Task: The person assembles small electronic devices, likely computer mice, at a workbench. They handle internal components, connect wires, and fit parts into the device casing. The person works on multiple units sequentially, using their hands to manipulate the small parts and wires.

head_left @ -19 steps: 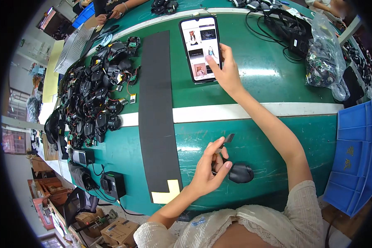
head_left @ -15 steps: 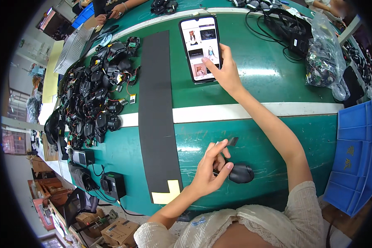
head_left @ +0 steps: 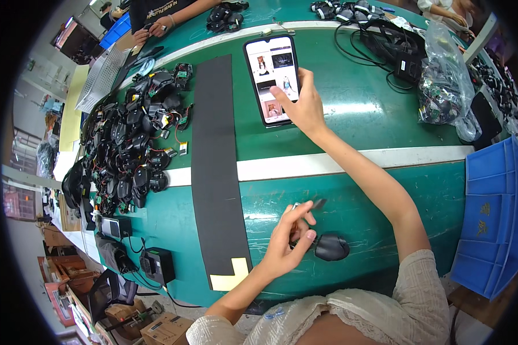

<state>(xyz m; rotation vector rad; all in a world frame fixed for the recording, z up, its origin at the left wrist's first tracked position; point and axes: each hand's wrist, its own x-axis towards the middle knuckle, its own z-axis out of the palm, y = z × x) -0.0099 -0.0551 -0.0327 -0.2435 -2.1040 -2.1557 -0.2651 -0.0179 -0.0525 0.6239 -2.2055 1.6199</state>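
My right hand (head_left: 307,109) holds a smartphone (head_left: 269,80) upright above the green bench. Its thumb lies over the lit screen, which shows a grid of pictures. Nearer to me, my left hand (head_left: 289,241) has its fingers curled, and a small dark strip (head_left: 320,203) sticks out at the index fingertip. How the strip is gripped is partly hidden by the fingers. A black computer mouse (head_left: 332,247) rests on the bench just right of the left thumb. Left of both hands lies a long black mat (head_left: 216,155) with a pale yellow corner mark (head_left: 230,279).
A heap of black mouse parts (head_left: 124,138) with circuit boards and wires covers the left side. On the right are a blue bin (head_left: 489,224), a clear bag (head_left: 443,86) of boards and black cables. Another person's hands (head_left: 155,29) work at the far left.
The whole view has shifted slightly, with things sitting a little lower and further left. The right thumb has slid slightly left on the phone screen. Both hands keep nearly the same pose.
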